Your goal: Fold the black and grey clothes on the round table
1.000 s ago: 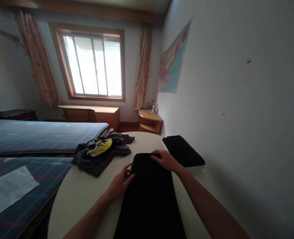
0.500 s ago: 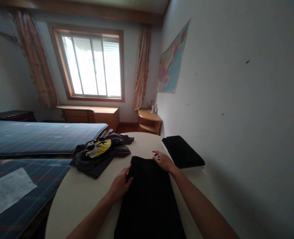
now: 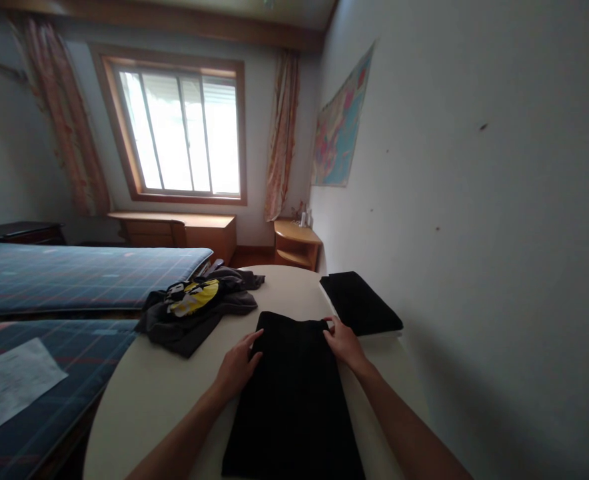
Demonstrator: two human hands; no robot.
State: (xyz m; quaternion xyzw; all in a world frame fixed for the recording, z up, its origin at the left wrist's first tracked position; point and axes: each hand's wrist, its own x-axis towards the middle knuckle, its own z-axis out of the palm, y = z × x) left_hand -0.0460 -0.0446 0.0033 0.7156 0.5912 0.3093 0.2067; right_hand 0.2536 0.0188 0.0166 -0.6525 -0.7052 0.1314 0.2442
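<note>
A long piece of folded black cloth (image 3: 294, 400), perhaps a garment, lies lengthwise before me on the round cream table (image 3: 139, 400). My left hand (image 3: 237, 363) rests at its left edge near the far end, thumb and forefinger apart and touching the fabric. At the far right corner, the thumb and fingers of my right hand (image 3: 344, 343) close on the cloth's edge. A crumpled dark grey T-shirt (image 3: 184, 333) with a yellow print lies left of the cloth. To the right sits a second folded black cloth (image 3: 367, 303) on something white, mostly hidden beneath it.
Mattresses with blue plaid covers (image 3: 74, 277) stand to the left, with a printed paper sheet (image 3: 14, 387) on the nearer one. A white wall (image 3: 499, 300) runs along the right. Beyond the table are a wooden desk (image 3: 209, 230) and a corner shelf (image 3: 298, 233).
My right hand has moved right from over the black cloth's far edge to its far right corner and taken hold there. My left hand stays at the left edge. The view has shifted slightly.
</note>
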